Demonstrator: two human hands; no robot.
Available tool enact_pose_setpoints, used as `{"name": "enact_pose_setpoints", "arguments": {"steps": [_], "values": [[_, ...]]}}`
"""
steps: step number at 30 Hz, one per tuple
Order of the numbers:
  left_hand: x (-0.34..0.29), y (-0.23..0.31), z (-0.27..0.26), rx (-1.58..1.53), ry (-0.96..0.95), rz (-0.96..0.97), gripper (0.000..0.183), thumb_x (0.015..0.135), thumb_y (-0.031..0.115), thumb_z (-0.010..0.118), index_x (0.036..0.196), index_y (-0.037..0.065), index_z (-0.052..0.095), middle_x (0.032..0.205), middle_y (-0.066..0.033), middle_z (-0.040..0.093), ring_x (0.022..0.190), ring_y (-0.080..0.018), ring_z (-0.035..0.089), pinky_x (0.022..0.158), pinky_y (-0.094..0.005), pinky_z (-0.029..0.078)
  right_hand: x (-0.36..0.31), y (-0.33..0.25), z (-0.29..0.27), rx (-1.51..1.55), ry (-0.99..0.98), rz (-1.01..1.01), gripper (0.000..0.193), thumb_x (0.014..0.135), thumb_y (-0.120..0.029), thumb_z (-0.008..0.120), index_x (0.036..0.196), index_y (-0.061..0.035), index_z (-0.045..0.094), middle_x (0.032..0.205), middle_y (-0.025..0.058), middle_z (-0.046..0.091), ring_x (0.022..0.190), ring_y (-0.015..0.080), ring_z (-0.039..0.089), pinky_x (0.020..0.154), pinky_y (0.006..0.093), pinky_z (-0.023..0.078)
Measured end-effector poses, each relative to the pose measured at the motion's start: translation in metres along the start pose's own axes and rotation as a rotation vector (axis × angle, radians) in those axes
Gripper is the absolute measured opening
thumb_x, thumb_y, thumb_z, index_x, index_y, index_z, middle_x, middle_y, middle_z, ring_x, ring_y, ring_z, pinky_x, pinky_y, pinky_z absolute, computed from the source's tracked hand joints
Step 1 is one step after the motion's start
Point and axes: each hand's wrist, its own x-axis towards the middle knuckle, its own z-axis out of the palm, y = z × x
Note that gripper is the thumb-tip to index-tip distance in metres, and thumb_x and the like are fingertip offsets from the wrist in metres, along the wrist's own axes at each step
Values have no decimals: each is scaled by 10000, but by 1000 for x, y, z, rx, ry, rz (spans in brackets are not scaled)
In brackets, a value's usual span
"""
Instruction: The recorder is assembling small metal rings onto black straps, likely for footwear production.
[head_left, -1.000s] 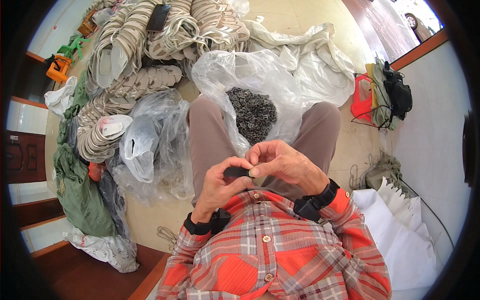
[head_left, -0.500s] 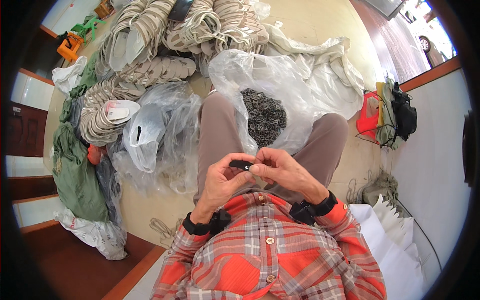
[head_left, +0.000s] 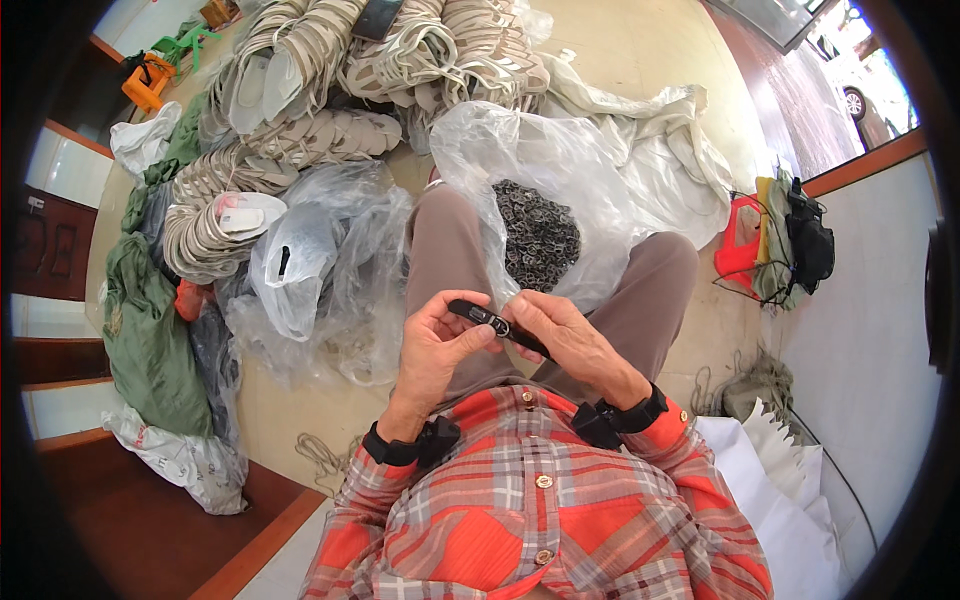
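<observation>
Between my hands stretches a short black strap [head_left: 470, 312] with a small metallic buckle [head_left: 500, 327] near its middle. My left hand [head_left: 440, 340] pinches the strap's left end between thumb and fingers. My right hand [head_left: 572, 335] is closed on it just right of the buckle, and the strap's dark lower end shows beneath those fingers. Beyond my hands, between my knees, a clear plastic bag [head_left: 470, 130] lies spread open. In it is a heap of small dark metal buckles [head_left: 540, 235].
Stacks of beige sandal-like shoe pieces [head_left: 310, 140] lie on the floor at the far left. Crumpled clear plastic bags [head_left: 340, 250] and a green cloth bundle [head_left: 150, 330] are on the left. A red basket [head_left: 738, 235] stands by the right wall, with white sheets [head_left: 770, 480] nearer me.
The strap has turned to slant down to the right, and more of it shows, with the buckle now visible. My right hand has shifted slightly right along it.
</observation>
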Motion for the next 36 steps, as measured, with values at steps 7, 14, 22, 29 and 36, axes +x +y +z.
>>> {"name": "enact_pose_setpoints", "arguments": {"steps": [7, 14, 22, 29, 36], "values": [[-2, 5, -7, -195, 91, -27, 278, 801, 33, 633, 1055, -21, 532, 823, -89, 629, 667, -165, 632, 629, -278, 536, 5, 6, 0, 44, -121, 22, 195, 867, -121, 522, 996, 24, 545, 722, 10, 539, 594, 46, 459, 519, 190, 379], [-4, 8, -20, -182, 239, -11, 197, 817, 24, 606, 1003, -35, 575, 774, -69, 610, 597, -123, 598, 557, -275, 540, 12, 3, 11, -34, -108, 27, 226, 820, -81, 562, 1013, 35, 556, 691, 0, 537, 571, 45, 458, 497, 193, 368], [-15, 12, -48, -200, 425, -2, 177, 812, 13, 572, 979, -47, 583, 725, -73, 602, 533, -122, 572, 491, -280, 514, 31, 2, 34, -132, -177, 133, 169, 842, -124, 563, 923, 23, 580, 627, -7, 514, 487, 37, 435, 419, 196, 330], [-15, 25, -209, -736, 833, 530, 94, 849, 65, 564, 918, 2, 567, 787, -87, 619, 684, -154, 616, 675, -312, 543, 31, 13, 31, -103, -110, 248, 167, 838, -153, 595, 871, 10, 601, 659, 9, 564, 496, 44, 473, 429, 186, 351], [-17, -16, -313, -1180, 1165, 628, 61, 830, 58, 536, 859, 8, 556, 756, -61, 596, 681, -173, 587, 693, -315, 524, 36, 27, 20, -39, 12, 259, 162, 850, -135, 576, 893, 19, 605, 675, 25, 580, 521, 57, 503, 449, 184, 366]]}}
